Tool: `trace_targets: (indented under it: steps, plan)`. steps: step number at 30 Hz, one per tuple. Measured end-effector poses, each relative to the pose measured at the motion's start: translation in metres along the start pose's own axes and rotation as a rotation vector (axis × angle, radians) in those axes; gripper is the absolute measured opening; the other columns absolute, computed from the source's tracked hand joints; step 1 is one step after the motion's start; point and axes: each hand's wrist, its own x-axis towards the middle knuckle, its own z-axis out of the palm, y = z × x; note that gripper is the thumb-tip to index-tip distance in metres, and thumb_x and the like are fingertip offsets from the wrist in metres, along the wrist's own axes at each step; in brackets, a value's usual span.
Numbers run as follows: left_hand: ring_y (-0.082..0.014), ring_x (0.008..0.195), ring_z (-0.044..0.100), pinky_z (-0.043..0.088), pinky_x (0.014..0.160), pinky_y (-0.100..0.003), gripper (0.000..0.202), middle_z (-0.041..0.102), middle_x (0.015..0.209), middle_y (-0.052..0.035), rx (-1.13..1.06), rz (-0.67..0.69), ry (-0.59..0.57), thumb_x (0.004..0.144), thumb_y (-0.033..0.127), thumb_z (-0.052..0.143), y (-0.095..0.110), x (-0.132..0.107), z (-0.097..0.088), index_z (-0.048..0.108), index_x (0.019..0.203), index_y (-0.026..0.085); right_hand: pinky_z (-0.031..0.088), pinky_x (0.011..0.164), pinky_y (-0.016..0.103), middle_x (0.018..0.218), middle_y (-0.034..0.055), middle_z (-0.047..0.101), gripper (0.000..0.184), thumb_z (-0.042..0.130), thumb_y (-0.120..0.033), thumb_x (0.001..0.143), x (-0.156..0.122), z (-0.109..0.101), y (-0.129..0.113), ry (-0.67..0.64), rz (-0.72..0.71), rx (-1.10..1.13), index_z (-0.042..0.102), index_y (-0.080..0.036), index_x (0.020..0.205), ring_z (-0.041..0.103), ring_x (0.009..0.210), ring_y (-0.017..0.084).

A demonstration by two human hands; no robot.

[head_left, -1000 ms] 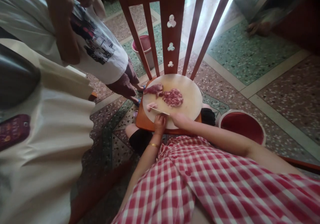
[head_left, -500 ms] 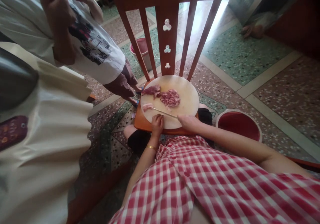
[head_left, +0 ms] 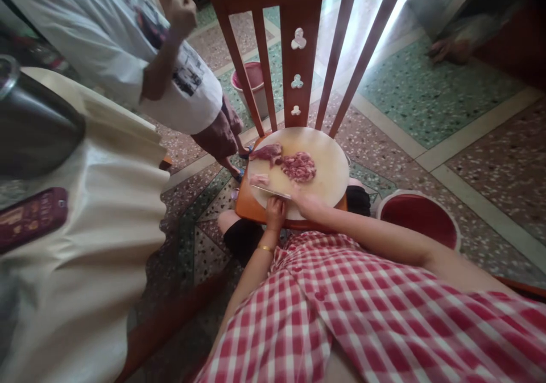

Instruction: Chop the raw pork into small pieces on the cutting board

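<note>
A round pale cutting board (head_left: 328, 164) lies on the orange seat of a wooden chair (head_left: 298, 58). On it sit a heap of chopped raw meat (head_left: 299, 167), a larger dark slab (head_left: 267, 152) at the far left, and a small pale piece (head_left: 259, 179). My right hand (head_left: 306, 202) is closed on a knife (head_left: 269, 191) whose blade lies across the board's near left, just in front of the small piece. My left hand (head_left: 275, 211), wearing a gold bangle, rests curled at the board's near edge beside the blade. What its fingers press or hold is hidden.
Another person in a white printed T-shirt (head_left: 128, 47) stands close at the chair's left. A red basin (head_left: 416, 219) sits on the tiled floor at right, a pink bucket (head_left: 253, 84) behind the chair. At left, a cream-covered surface (head_left: 98, 201) bears a dark red phone (head_left: 29, 218).
The knife has drawn back toward my left hand and now lies nearer the small piece. The bystander has raised a forearm. My view has shifted slightly.
</note>
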Motion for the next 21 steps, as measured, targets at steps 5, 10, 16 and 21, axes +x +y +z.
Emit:
trace_targets:
  steps: [5,10,16,21]
  plan:
    - [-0.0187,0.095,0.053,0.046,0.084,-0.037,0.02,0.059,0.096,-0.0093,-0.073,-0.029,0.005,0.089,0.026,0.045,0.007,0.001,-0.007,0.062,0.095,0.017,0.045,0.07,0.03,0.091,0.013,0.067,0.028,0.032,-0.017,0.09,-0.038,-0.004,0.029,-0.05,0.142,-0.054,0.053,-0.015,0.109,0.064,0.087,0.023]
    - [-0.0191,0.095,0.054,0.046,0.084,-0.038,0.019,0.059,0.095,-0.0102,-0.081,-0.053,0.046,0.089,0.025,0.044,0.007,-0.002,-0.009,0.061,0.095,0.017,0.046,0.069,0.031,0.09,0.0125,0.067,0.027,0.033,-0.017,0.089,-0.041,-0.007,0.018,-0.025,0.093,-0.056,0.054,-0.016,0.106,0.064,0.086,0.025]
    - [-0.0187,0.09,0.054,0.047,0.081,-0.037,0.018,0.06,0.09,-0.0093,-0.039,-0.019,0.05,0.089,0.022,0.043,0.004,-0.002,-0.004,0.061,0.088,0.017,0.046,0.072,0.031,0.094,0.0142,0.066,0.03,0.034,-0.014,0.087,-0.013,-0.006,-0.002,-0.045,0.061,-0.024,0.054,-0.014,0.109,0.063,0.088,0.024]
    - [-0.0188,0.089,0.054,0.046,0.081,-0.036,0.019,0.059,0.091,-0.01,-0.039,-0.05,0.019,0.09,0.023,0.043,0.009,-0.001,-0.008,0.061,0.088,0.016,0.04,0.089,0.034,0.109,0.0184,0.062,0.041,0.034,-0.013,0.087,0.02,-0.006,-0.017,-0.013,0.028,0.028,0.046,-0.009,0.126,0.059,0.1,0.022]
